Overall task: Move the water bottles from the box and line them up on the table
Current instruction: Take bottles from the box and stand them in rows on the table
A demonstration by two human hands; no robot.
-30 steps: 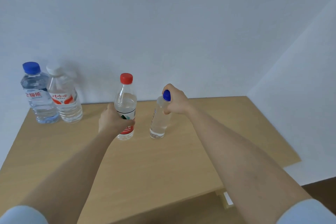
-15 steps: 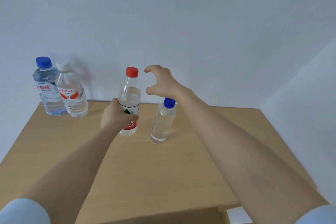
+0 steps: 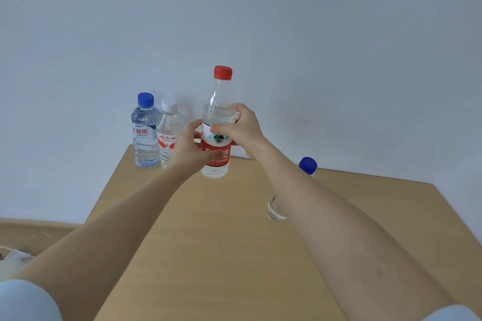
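I get soft, even light with no glare. The pale grey wall (image 3: 313,34) dims toward 12 o'clock. A faint shadow sits behind the clear white-capped plastic bottle (image 3: 169,138). Wide-angle distortion skews the light wooden bench (image 3: 234,242), and the edges look soft.

Both arms are bare from the left hand (image 3: 190,150) and right hand (image 3: 243,131) back past the elbows. Farthest from the grip, each meets a short pale blue sleeve: the left sleeve (image 3: 26,301) broad and rounded, the right sleeve (image 3: 455,313) a thin edge.
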